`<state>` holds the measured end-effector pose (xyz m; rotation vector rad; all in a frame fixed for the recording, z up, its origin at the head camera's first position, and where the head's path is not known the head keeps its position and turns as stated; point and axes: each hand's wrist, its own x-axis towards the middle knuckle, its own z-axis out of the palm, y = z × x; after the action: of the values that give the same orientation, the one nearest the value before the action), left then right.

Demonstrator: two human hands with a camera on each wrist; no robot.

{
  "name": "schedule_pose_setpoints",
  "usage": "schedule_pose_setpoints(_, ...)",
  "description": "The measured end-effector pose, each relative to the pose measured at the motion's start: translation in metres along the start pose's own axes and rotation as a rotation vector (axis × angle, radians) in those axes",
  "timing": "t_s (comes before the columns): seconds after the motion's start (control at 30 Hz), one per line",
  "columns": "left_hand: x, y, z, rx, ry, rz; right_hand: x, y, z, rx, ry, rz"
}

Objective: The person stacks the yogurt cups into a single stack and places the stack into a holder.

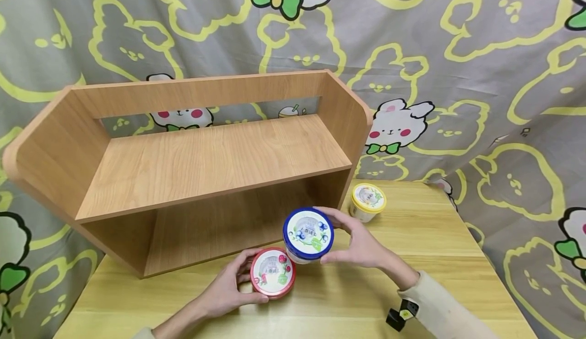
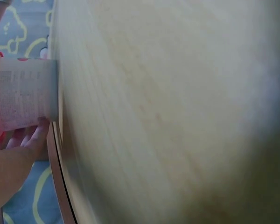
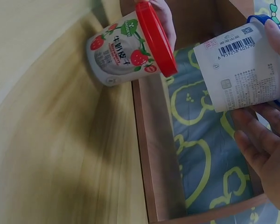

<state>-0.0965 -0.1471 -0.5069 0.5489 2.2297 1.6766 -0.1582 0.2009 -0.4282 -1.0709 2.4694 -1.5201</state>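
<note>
beige right sleeve [image 1: 446, 308] lies nearest, a black device [image 1: 396, 319] at its cuff; farther off, the left hand [image 1: 222, 290] grips the red-lidded tub [image 1: 273, 274] between thumb and fingers; just beyond, the right hand [image 1: 359, 242] holds the blue-lidded tub [image 1: 308, 233] likewise, lid up, roughly upright, beside the red one; ahead and leftward of both tubs stands the wooden shelf [image 1: 215, 166], its lower bay facing them; the yellow-lidded tub [image 1: 368, 199] sits past the right hand, the nearer one.
</note>
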Motion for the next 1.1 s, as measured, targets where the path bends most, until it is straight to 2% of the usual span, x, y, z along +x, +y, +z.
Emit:
schedule_pose_setpoints(0.13,0.0,0.0,0.0,-0.004,-0.006,0.013,0.005,-0.003,0.004,0.026,-0.026,0.01)
schedule_pose_setpoints(0.33,0.0,0.0,0.0,-0.012,-0.004,0.0,0.009,-0.009,0.011,0.034,-0.05,0.025)
schedule_pose_setpoints(0.7,0.0,-0.001,0.001,-0.028,-0.009,0.021,0.014,-0.008,0.024,0.071,-0.089,-0.022)
schedule_pose_setpoints(1.1,0.001,0.0,0.0,-0.037,-0.014,-0.018,0.015,-0.01,0.034,0.05,-0.111,-0.016)
